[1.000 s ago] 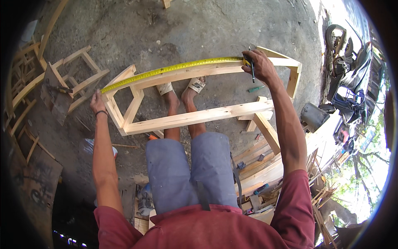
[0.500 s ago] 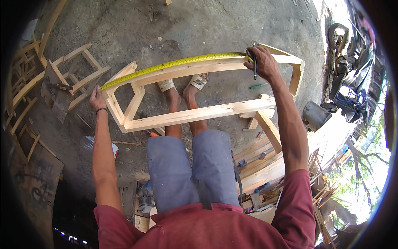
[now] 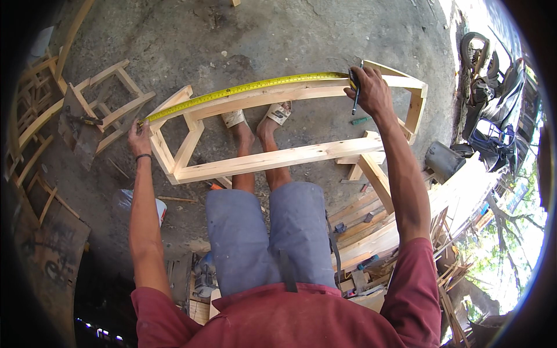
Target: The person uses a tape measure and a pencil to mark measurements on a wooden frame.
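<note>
The right hand (image 3: 366, 88) is closed around the case end of a yellow tape measure (image 3: 243, 90) and a dark pencil (image 3: 355, 98), which points down from the fist. It presses the tape onto the far rail of a wooden frame (image 3: 272, 158), near the frame's right end. The left hand (image 3: 139, 139) is curled at the frame's left end, its fingers pinning the tape's tip against the far left corner. Between the 2 hands the tape runs stretched along the top of the far rail.

The frame stands on the concrete floor (image 3: 261, 35), and the person's 2 sandalled feet (image 3: 258, 119) are planted inside it, between the far and near rails. To the left lie smaller wooden frames (image 3: 110, 98). To the right, near the person, are stacked planks (image 3: 371, 232), and farther right a parked motorcycle (image 3: 493, 110).
</note>
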Demonstrator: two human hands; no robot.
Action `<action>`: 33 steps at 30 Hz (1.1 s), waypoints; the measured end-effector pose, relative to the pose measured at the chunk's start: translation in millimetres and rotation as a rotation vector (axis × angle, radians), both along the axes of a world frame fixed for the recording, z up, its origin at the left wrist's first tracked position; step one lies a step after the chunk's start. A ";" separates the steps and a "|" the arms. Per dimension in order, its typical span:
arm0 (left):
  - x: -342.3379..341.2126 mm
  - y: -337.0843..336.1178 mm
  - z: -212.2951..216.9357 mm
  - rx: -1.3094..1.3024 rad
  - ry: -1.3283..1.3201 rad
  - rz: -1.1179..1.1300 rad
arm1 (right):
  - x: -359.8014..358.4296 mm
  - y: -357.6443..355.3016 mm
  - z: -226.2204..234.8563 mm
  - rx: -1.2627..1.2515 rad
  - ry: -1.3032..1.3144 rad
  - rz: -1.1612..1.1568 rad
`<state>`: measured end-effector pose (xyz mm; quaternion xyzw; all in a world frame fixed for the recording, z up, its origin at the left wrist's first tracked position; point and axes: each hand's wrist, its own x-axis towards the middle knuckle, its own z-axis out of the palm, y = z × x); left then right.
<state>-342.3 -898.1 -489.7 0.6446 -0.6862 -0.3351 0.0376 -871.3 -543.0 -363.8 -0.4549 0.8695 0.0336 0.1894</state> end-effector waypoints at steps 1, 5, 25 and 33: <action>3.4 -0.1 -1.1 -0.010 0.001 -0.002 | 2.0 -3.0 2.2 0.041 -0.005 -0.008; -10.7 3.3 6.9 -0.031 -0.084 -0.037 | 14.6 -3.4 3.5 0.133 0.083 0.003; -4.2 4.2 0.2 -0.142 -0.140 -0.146 | 31.8 1.1 -2.6 0.129 0.176 -0.039; -3.6 3.0 -5.7 -0.012 -0.028 -0.035 | 33.2 5.8 18.3 0.231 -0.146 -0.065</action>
